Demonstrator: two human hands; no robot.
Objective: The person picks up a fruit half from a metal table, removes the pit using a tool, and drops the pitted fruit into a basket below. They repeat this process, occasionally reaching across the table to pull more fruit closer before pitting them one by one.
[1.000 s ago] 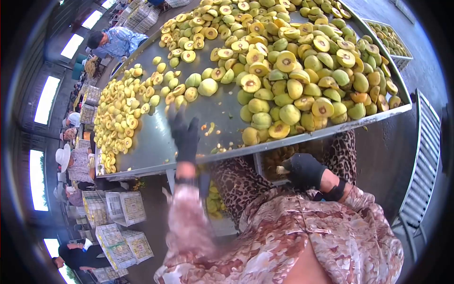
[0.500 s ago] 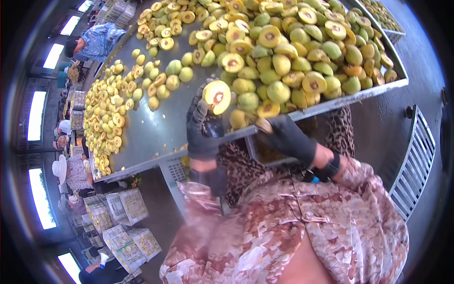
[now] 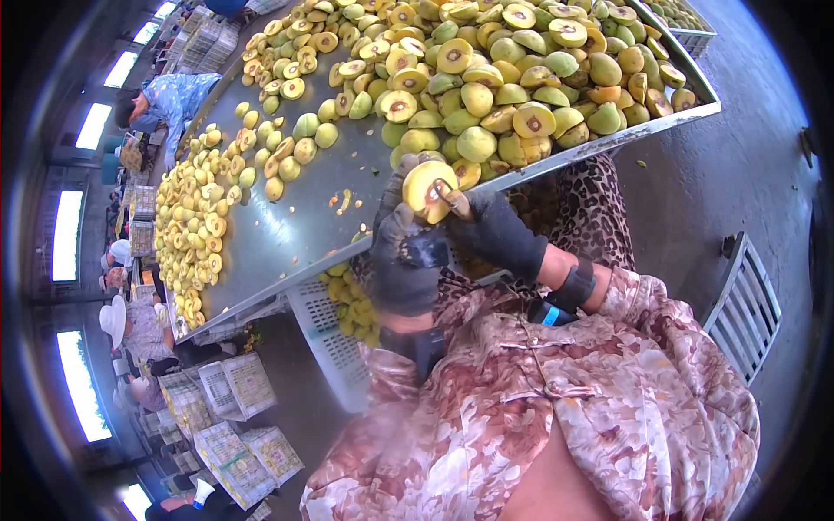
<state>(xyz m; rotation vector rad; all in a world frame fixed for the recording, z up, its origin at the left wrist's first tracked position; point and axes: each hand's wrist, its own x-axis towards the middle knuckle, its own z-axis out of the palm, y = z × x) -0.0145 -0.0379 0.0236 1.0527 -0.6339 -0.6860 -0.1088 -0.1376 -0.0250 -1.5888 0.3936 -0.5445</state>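
Observation:
Gloved in dark grey, my left hand is closed round a halved peach, cut face up, with a reddish pit hollow at its centre. My right hand, also gloved, reaches in from the right with its fingertips at that cut face. A small dark tool shows at those fingertips and touches the peach's centre; its handle is mostly hidden. Just beyond my hands lies a big heap of halved green-yellow peaches on a metal table.
A smaller heap of peach halves covers the table's left end. Below the table edge stands a white crate with peach pieces. A slatted stool is at the right. Other people, one in blue, and stacked crates are at the left.
My right hand has moved left from the table edge to the peach half, bringing the tool onto its centre. My left hand has come a little right and nearer my body.

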